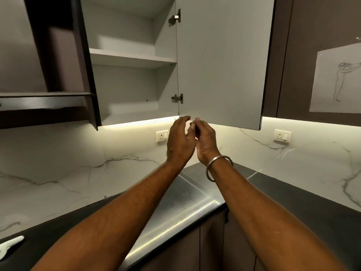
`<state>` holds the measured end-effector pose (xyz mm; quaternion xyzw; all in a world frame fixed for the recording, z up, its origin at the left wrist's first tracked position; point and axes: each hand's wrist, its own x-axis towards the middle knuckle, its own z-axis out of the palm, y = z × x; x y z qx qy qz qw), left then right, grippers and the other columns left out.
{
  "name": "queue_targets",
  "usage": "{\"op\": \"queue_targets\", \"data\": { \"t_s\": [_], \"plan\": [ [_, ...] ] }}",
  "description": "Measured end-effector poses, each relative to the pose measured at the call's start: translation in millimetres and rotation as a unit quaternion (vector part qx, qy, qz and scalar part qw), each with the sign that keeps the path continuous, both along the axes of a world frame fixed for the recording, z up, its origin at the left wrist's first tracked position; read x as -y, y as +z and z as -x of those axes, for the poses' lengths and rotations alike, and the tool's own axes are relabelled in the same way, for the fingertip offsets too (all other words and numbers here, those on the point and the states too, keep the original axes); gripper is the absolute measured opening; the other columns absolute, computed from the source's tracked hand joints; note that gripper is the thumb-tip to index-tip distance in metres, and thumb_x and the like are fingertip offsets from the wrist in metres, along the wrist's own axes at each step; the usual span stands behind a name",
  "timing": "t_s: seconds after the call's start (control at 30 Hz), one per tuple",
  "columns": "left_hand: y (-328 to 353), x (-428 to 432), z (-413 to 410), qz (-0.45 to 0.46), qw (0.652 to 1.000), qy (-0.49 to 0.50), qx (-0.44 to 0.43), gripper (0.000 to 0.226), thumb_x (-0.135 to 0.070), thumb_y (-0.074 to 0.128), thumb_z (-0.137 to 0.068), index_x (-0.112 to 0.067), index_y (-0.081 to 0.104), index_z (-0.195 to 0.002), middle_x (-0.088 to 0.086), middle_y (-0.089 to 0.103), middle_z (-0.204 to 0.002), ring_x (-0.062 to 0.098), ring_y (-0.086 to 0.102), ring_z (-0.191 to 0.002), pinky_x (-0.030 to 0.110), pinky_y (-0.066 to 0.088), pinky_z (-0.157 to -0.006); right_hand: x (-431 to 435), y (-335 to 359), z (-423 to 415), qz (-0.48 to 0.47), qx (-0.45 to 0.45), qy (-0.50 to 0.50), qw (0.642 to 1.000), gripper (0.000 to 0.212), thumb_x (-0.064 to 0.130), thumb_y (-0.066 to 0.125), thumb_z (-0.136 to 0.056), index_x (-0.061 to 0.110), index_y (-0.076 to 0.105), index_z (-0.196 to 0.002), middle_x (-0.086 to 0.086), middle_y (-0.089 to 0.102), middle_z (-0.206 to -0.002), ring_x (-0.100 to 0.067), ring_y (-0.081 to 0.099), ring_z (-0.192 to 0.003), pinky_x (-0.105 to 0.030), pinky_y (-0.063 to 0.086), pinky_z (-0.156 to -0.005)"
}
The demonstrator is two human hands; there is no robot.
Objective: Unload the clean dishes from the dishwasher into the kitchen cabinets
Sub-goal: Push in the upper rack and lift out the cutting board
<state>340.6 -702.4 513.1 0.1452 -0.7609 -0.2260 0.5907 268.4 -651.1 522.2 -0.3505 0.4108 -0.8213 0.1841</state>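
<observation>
While both hands sat up under the wall cabinet (125, 32), we had no dishes in either one. Its door (220, 65) stood wide open to the right. The middle shelf (132, 57) and bottom shelf (136, 116) were both in view, and we saw no dishes on them. Left hand (180, 139) was relaxed, fingers loosely bent, gripping nothing, tips just below the door's hinge-side corner. Right hand (205, 141), bangle (218, 168) on the wrist, had its fingers curled in tighter, with the tips right at the door's lower edge. We couldn't tell whether it pinched that edge or just sat beside it. The two hands were close together, nearly touching. Dishes and dishwasher were both out of view, so we couldn't say where they were. Below us ran the steel counter (195, 202), with a white object (9, 246) at its far left that was too cut off to identify. Our read on progress: very early. The cabinet was ready to take dishes, and that's all that showed as done. Left to do: fetch from the dishwasher, carry up, set on the shelves and repeat, then shut the door. Nothing showed how many dishes there were.
</observation>
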Motion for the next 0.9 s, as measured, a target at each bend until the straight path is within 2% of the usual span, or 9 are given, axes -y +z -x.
{"op": "queue_targets", "data": {
  "t_s": [0.1,0.2,0.3,0.4,0.47,0.53,0.63,0.77,0.9],
  "plan": [
    [-9.5,0.3,-28.1,-0.006,1.0,0.014,0.01,0.038,-0.027,0.045,-0.105,-0.014,0.057,-0.139,0.003,0.059,-0.142,0.019,0.051,-0.133,0.037,0.044,-0.111,-7.1,-8.8,-30.9,-0.052,-0.1,-0.08,0.99,0.02,0.028,0.058,-0.098,0.013,0.071,-0.099,0.0,0.072,-0.089,-0.013,0.069,-0.084,-0.031,0.057,-0.071],
    [-27.6,-7.3,-51.2,-0.021,0.999,0.021,0.028,0.043,-0.029,0.039,-0.102,-0.015,0.057,-0.139,0.002,0.058,-0.143,0.018,0.05,-0.134,0.035,0.042,-0.111,-16.3,-28.8,-50.6,-0.09,-0.174,-0.128,0.972,0.017,0.03,0.06,-0.097,0.017,0.07,-0.101,0.001,0.073,-0.093,-0.017,0.07,-0.091,-0.039,0.059,-0.085],
    [-55.9,-21.9,-66.8,-0.049,0.997,0.011,0.056,0.044,-0.032,0.037,-0.103,-0.017,0.057,-0.139,0.001,0.059,-0.143,0.018,0.051,-0.133,0.035,0.043,-0.109,-35.6,-54.7,-68.9,-0.125,-0.215,-0.168,0.954,0.015,0.025,0.059,-0.098,0.018,0.069,-0.106,0.007,0.072,-0.097,-0.007,0.067,-0.093,-0.029,0.057,-0.087],
    [-89.8,-45.0,-75.9,-0.07,0.995,-0.009,0.078,0.035,-0.027,0.041,-0.107,-0.015,0.06,-0.134,0.005,0.063,-0.136,0.019,0.056,-0.125,0.038,0.046,-0.108,-60.6,-88.4,-78.8,-0.166,-0.232,-0.194,0.939,0.016,0.025,0.059,-0.097,0.021,0.069,-0.109,0.01,0.071,-0.1,-0.003,0.066,-0.094,-0.019,0.053,-0.082],
    [-113.0,-65.9,-80.2,-0.082,0.991,-0.024,0.101,0.031,-0.023,0.043,-0.108,-0.016,0.061,-0.131,0.004,0.063,-0.131,0.014,0.056,-0.119,0.035,0.047,-0.104,-80.9,-112.7,-78.4,-0.199,-0.233,-0.201,0.93,0.016,0.026,0.06,-0.096,0.021,0.069,-0.109,0.01,0.071,-0.1,-0.001,0.065,-0.093,-0.013,0.05,-0.079],
    [-136.1,-85.4,-82.2,-0.087,0.988,-0.034,0.124,0.032,-0.025,0.041,-0.107,-0.016,0.061,-0.131,0.002,0.062,-0.131,0.01,0.054,-0.118,0.032,0.046,-0.103,-103.6,-136.5,-76.0,-0.22,-0.251,-0.213,0.918,0.016,0.028,0.061,-0.096,0.021,0.068,-0.109,0.009,0.07,-0.101,-0.001,0.064,-0.093,-0.015,0.05,-0.081],
    [-166.0,-116.3,-75.0,-0.086,0.982,-0.047,0.159,0.036,-0.028,0.04,-0.106,-0.015,0.059,-0.135,0.003,0.062,-0.133,0.015,0.055,-0.122,0.036,0.047,-0.106,-145.2,-166.2,-68.0,-0.247,-0.26,-0.237,0.903,0.018,0.031,0.062,-0.096,0.02,0.067,-0.11,0.007,0.068,-0.103,-0.002,0.063,-0.093,-0.017,0.051,-0.082],
    [-191.8,-170.9,-59.2,-0.083,0.974,-0.08,0.196,0.034,-0.023,0.042,-0.107,-0.016,0.057,-0.136,0.003,0.06,-0.135,0.014,0.055,-0.123,0.032,0.046,-0.105,-210.5,-196.7,-55.6,-0.278,-0.248,-0.259,0.891,0.02,0.032,0.062,-0.097,0.02,0.066,-0.113,0.005,0.067,-0.105,-0.002,0.063,-0.094,-0.014,0.051,-0.081],
    [-221.3,-242.3,-39.9,-0.073,0.962,-0.14,0.225,0.032,-0.023,0.044,-0.104,-0.017,0.061,-0.129,0.0,0.063,-0.126,0.012,0.057,-0.115,0.034,0.05,-0.099,-294.2,-231.1,-42.7,-0.312,-0.227,-0.292,0.875,0.022,0.035,0.063,-0.094,0.024,0.065,-0.113,0.006,0.066,-0.106,-0.002,0.063,-0.096,-0.023,0.055,-0.085]
  ]
}}
